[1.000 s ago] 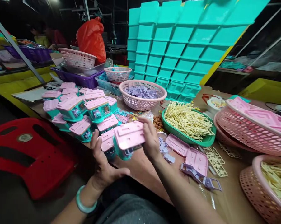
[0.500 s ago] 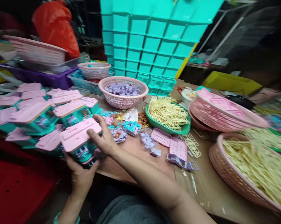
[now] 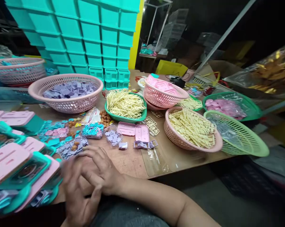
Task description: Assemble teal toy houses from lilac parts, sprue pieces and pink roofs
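My left hand is raised at the table's front edge, its fingers stretched upward and partly smeared by motion. Close against it, from the right, comes my right hand, with loosely bent fingers apart and nothing in them. The two hands overlap in view; whether they touch I cannot tell. Just left of them are several teal toy boxes with pink lids, some stacked. Behind my hands lie small purple pieces with a few brown ones, and a clear tray of teal rings.
A pink basket of purple pieces stands before tall stacked teal bins. Yellowish frames fill a green basin and a pink basket. Pink panels lie on the table. A light green basket overhangs the right edge.
My hands have let go of the pink-lidded toy box, which now sits with the others on the left. My view has swung right, and the hands have come together.
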Motion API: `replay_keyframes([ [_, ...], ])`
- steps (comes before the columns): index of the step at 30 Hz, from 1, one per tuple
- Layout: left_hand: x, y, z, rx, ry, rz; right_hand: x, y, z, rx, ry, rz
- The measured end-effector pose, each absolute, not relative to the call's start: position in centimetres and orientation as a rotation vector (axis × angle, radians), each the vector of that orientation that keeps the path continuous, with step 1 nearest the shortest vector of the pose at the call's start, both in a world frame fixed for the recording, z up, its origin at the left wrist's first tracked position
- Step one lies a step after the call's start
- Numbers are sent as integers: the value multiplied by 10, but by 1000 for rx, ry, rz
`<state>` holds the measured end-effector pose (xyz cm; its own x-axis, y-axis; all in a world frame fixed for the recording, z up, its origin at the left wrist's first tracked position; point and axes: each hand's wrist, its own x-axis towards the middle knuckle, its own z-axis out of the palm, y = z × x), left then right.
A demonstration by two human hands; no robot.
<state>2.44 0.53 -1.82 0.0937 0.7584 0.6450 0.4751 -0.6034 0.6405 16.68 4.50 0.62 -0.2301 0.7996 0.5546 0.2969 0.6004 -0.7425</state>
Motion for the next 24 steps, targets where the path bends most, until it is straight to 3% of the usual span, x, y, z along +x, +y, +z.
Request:
replay_keyframes([
  [3, 79, 27, -27, 2193, 973, 1278, 216, 29, -6, -1044, -1813, 452],
  [8, 130, 41, -35, 2389, 893, 845, 310, -4, -35, -1649, -1609, 10],
  [15, 169, 72, -54, 2536, 840, 816, 340, 7, -68, -1656, -1667, 0],
  [19, 181, 109, -40, 2312, 911, 1031, 331, 69, -26, -1454, -1600, -104],
  [24, 194, 207, 36, 1590, 1108, 1260, 308, 214, 71, -1598, -1875, 54],
])
